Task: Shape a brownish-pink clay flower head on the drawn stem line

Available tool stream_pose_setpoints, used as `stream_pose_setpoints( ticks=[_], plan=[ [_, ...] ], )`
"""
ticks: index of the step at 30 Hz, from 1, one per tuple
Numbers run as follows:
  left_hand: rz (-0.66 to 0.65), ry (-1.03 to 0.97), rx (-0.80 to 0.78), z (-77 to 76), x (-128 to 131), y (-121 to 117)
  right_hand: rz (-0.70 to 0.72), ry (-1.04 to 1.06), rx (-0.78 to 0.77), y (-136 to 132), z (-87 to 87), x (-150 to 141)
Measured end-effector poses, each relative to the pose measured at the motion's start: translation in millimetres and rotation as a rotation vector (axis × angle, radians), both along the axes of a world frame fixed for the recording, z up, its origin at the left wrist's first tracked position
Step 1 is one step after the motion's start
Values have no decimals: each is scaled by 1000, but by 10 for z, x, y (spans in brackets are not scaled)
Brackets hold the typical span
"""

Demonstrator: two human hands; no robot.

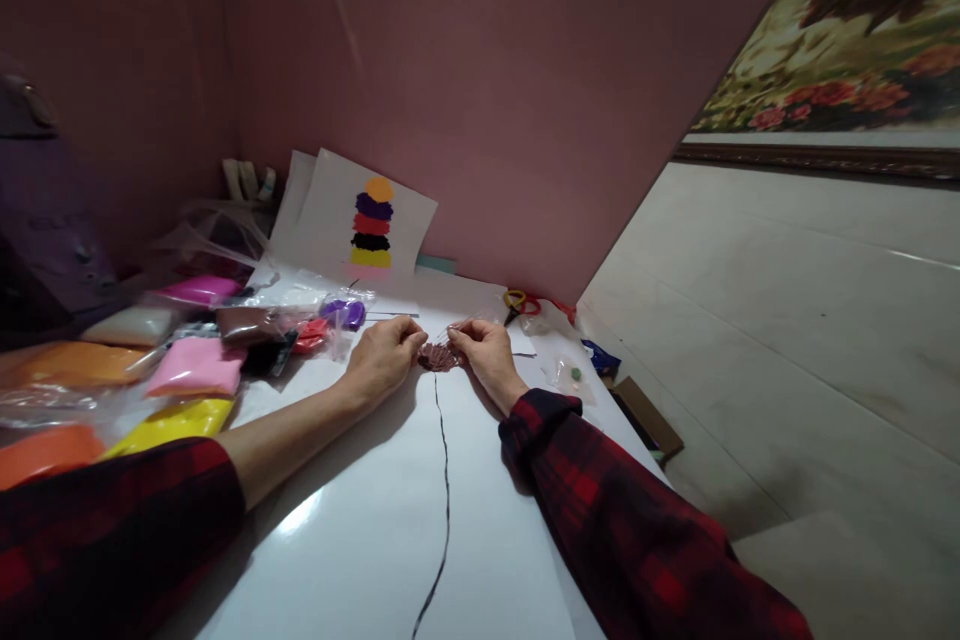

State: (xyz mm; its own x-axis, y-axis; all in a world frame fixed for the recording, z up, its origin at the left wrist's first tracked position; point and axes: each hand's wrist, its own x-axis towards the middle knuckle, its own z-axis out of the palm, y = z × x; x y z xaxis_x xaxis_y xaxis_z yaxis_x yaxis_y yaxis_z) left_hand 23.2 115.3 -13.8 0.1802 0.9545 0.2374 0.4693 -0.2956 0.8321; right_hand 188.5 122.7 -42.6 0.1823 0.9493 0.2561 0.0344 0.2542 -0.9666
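Left hand [384, 357] and right hand [489, 357], both nearly closed, pinch one brown clump [438, 358] just below mid-frame; one dark line [448, 490] runs to the bottom edge.

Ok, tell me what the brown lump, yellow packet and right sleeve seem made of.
The brown lump looks like soft clay, dullish, given its ruffled surface, though I can't be sure. The yellow packet seems thin, glossy plastic, as its skin catches the light. The right sleeve looks like matte cloth, checked and softly folded.
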Motion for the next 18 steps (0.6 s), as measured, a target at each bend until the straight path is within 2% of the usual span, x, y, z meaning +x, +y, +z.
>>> stream_pose_setpoints(
  ticks=[18],
  plan=[
    [-33,27,19,60,-10,-61,-4,-37,11,6,-13,16]
  ],
)
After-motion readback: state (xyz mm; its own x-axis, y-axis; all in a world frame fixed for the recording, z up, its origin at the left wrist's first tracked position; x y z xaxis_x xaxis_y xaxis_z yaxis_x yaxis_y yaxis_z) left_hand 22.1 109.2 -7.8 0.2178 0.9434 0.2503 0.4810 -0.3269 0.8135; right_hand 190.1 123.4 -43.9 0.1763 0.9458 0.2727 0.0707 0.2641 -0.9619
